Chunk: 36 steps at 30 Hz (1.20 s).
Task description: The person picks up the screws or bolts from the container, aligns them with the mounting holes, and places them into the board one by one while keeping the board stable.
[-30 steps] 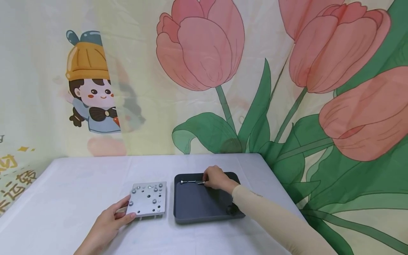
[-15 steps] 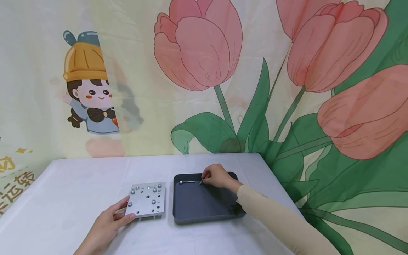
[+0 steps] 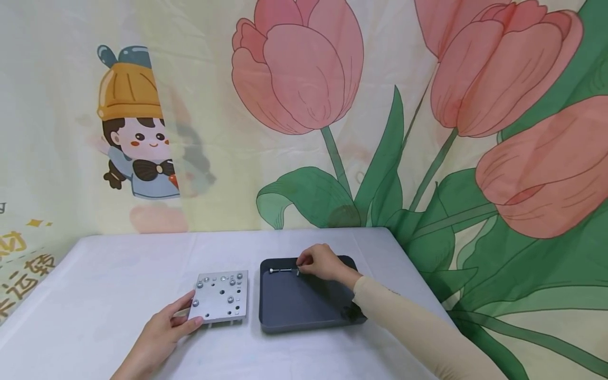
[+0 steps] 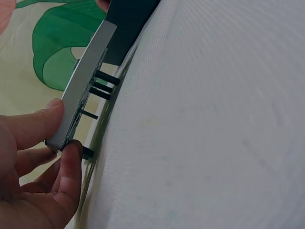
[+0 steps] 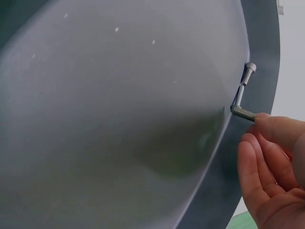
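Note:
My left hand (image 3: 161, 332) grips the near left corner of a square silver metal plate (image 3: 220, 298), thumb on top and fingers beneath. Several socket-head screws sit in the plate's holes. In the left wrist view their dark threaded shanks (image 4: 107, 78) stick out below, and the plate is raised off the cloth. My right hand (image 3: 323, 263) is over the far side of a dark grey tray (image 3: 304, 311). Between thumb and fingertips it pinches a threaded screw (image 5: 244, 113); its other end is hidden in the fingers. Other small screws (image 5: 249, 71) lie along the tray wall beside it.
The tray stands just right of the plate on a white cloth-covered table (image 3: 128, 274). A small black object (image 3: 351, 311) lies in the tray's near right corner, partly behind the right sleeve. A printed tulip curtain (image 3: 304, 132) hangs behind the table.
My right hand has shifted slightly left along the tray's far side, and the screw in its fingertips has tilted from lying flat to pointing downward. The left hand and plate stay put.

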{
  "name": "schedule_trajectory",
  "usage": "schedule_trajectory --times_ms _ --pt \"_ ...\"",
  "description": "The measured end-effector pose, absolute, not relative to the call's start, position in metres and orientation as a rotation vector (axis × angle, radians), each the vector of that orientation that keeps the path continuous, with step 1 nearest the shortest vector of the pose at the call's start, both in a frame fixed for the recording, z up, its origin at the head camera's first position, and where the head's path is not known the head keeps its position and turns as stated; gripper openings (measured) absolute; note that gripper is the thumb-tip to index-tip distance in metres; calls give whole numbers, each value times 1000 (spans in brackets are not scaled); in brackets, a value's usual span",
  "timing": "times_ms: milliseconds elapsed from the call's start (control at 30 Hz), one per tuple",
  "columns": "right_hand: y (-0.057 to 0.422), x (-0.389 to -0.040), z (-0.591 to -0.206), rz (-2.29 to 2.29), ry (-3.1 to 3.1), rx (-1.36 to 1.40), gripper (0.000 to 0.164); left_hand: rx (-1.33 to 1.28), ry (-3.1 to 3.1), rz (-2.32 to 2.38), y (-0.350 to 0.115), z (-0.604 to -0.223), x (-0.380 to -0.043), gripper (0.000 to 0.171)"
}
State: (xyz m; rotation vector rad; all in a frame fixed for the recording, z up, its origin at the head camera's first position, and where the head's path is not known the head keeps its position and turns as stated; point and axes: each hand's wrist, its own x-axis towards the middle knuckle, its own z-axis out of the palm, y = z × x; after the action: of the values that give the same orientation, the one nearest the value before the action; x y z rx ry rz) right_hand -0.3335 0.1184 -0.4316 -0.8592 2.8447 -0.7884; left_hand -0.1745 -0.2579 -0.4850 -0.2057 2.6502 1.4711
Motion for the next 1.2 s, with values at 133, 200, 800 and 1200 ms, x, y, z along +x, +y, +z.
schedule_trajectory --times_ms 133,200,800,1200 --pt "115 -332 -432 -801 2833 -882 12 -216 2652 1463 -257 -486 -174 91" --pt "113 -332 -432 -806 2827 -889 11 -224 2651 1462 -257 -487 -173 91" --pt "77 -324 -422 -925 2742 -957 15 -218 2640 1484 -259 -487 -174 90" --pt "48 -314 -410 -992 2692 -1018 13 -229 2643 1503 -257 -484 -173 90"
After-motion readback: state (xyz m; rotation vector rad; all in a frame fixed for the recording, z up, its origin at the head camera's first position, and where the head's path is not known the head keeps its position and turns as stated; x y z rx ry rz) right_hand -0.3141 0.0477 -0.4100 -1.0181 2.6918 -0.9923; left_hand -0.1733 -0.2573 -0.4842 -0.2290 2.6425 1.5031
